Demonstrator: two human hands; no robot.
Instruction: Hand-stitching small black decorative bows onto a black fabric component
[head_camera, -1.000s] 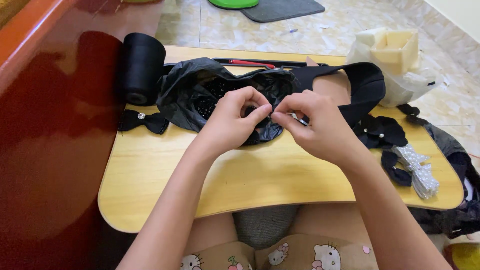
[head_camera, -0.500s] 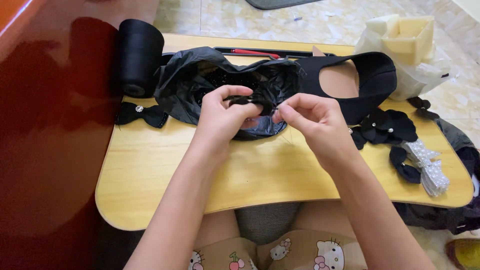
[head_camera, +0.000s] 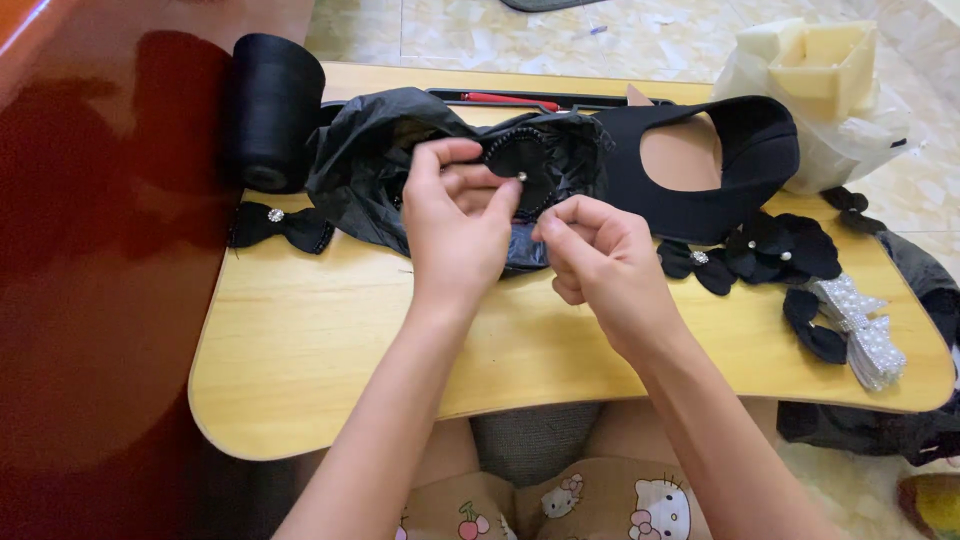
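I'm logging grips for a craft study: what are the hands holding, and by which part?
The left hand pinches a black bow with a small stud by its lower edge. The right hand is pinched shut just below it; what it holds cannot be told.

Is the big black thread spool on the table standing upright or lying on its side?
Lying on its side: the black thread spool shows its round end toward the camera at the wooden table's left corner.

The bow (head_camera: 523, 172) is black with a silver stud — so is the spare bow (head_camera: 280, 226). The table (head_camera: 330, 340) is pale yellow wood; the pearl bows (head_camera: 862, 325) are white.
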